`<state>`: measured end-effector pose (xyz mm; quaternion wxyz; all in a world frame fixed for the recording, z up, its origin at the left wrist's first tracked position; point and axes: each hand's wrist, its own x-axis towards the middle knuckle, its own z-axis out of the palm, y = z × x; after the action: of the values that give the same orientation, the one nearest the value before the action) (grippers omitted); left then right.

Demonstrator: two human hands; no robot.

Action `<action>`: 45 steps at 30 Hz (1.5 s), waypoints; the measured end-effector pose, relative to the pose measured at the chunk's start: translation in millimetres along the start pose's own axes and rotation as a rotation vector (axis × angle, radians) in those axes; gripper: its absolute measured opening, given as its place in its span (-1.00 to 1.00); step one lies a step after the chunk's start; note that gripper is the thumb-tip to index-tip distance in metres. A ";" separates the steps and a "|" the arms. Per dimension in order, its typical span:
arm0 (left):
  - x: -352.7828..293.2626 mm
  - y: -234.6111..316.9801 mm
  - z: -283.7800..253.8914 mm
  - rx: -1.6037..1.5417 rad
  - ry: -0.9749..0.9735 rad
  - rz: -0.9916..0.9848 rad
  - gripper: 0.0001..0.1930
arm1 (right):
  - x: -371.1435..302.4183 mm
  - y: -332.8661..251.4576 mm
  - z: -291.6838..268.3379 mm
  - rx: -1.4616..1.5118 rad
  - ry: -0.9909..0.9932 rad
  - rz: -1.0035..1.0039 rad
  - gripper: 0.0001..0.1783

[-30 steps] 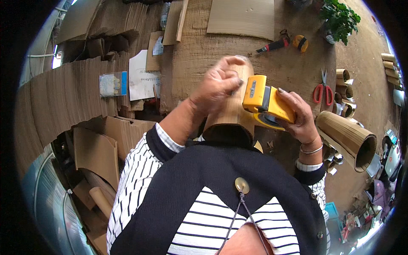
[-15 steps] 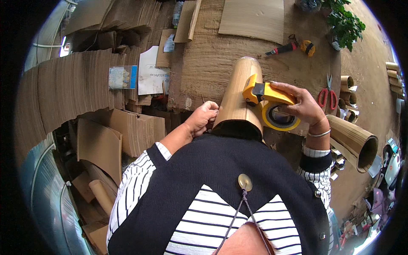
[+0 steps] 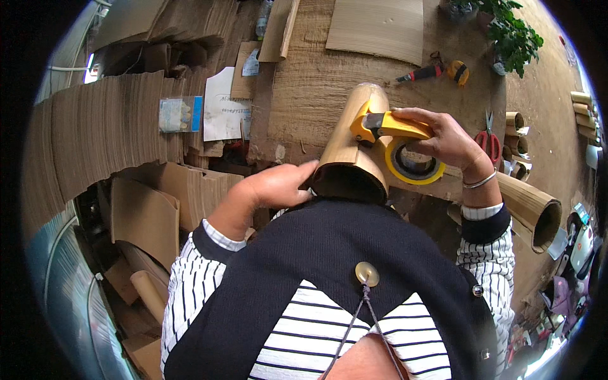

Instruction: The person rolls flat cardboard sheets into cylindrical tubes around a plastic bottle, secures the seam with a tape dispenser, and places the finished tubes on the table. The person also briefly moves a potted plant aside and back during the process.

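Note:
A rolled cardboard tube point(image 3: 354, 142) lies on the wooden table, its hollow near end against my torso. My left hand point(image 3: 275, 185) is at the left rim of that end, thumb and fingers closed about the edge; some fingertips are hidden. In my right hand point(image 3: 453, 142) is a yellow tape dispenser point(image 3: 405, 126) carrying a large roll of tape point(image 3: 415, 166). The dispenser's head rests against the top of the tube, near a seam in the cardboard.
Red-handled scissors point(image 3: 487, 144), a red-and-black tool point(image 3: 423, 72) and a yellow-black tape measure point(image 3: 457, 73) lie on the table. A flat cardboard sheet point(image 3: 375, 28) is at the back. Cardboard stacks point(image 3: 101, 133) fill the left. Another tube point(image 3: 532, 212) sits at right, near a plant point(image 3: 514, 41).
The tape dispenser has shifted slightly left and toward the tube's far end. My left hand has turned and come round to the near rim. The tube's near end has tipped up a little.

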<state>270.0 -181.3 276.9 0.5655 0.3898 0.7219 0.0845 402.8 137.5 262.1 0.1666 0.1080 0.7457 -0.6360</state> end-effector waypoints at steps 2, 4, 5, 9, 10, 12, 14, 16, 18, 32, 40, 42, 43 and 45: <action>-4.6 18.7 -7.5 0.078 0.180 0.045 -0.29 | 5.1 -6.5 2.3 -0.066 -0.012 -0.025 -0.36; 2.0 20.3 -4.2 0.206 0.213 0.009 -0.24 | 11.8 0.1 0.3 -0.104 -0.035 -0.071 -0.36; 5.3 8.1 6.7 0.215 0.246 0.062 -0.21 | 11.1 -0.1 0.4 -0.107 -0.032 -0.067 -0.36; 6.2 -9.4 31.4 0.348 0.494 0.168 -0.18 | 7.5 -5.2 3.2 -0.105 -0.012 -0.015 -0.35; 10.4 -12.2 33.9 0.365 0.611 0.260 -0.18 | 7.6 -5.6 3.9 -0.101 -0.005 0.007 -0.35; 6.9 -8.9 32.5 0.386 0.595 0.202 -0.19 | 8.5 -2.2 2.5 -0.093 -0.007 -0.008 -0.36; 8.8 2.7 20.7 0.474 0.722 0.290 -0.25 | 8.6 0.4 -0.1 -0.092 -0.002 -0.024 -0.36; 19.2 21.1 5.7 0.594 0.910 0.469 -0.39 | 6.4 1.9 -2.5 -0.088 -0.001 -0.048 -0.37; 31.1 35.6 -3.3 0.657 0.947 0.548 -0.56 | 10.6 2.4 0.3 -0.130 -0.014 -0.054 -0.37; 31.5 -17.9 59.0 0.041 1.147 0.209 -0.66 | -50.3 70.7 39.8 0.179 0.128 0.011 -0.28; -0.6 1.6 -9.1 0.516 0.559 -0.136 -0.39 | 32.0 -20.5 18.0 -0.349 -0.074 -0.048 -0.36; 2.1 -39.0 16.6 0.431 0.733 0.042 -0.41 | 13.4 25.0 25.8 -0.182 -0.036 -0.081 -0.32; 3.0 -48.7 27.9 0.366 0.774 0.044 -0.40 | 1.1 48.4 25.7 -0.158 -0.062 -0.199 -0.30; 1.1 -64.0 45.2 0.253 0.872 0.031 -0.40 | -21.6 78.2 48.1 0.120 0.007 -0.019 -0.29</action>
<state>280.0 -238.7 224.4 0.1550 0.3944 0.8915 0.1602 457.2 104.4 192.5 0.1512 0.1128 0.7078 -0.6808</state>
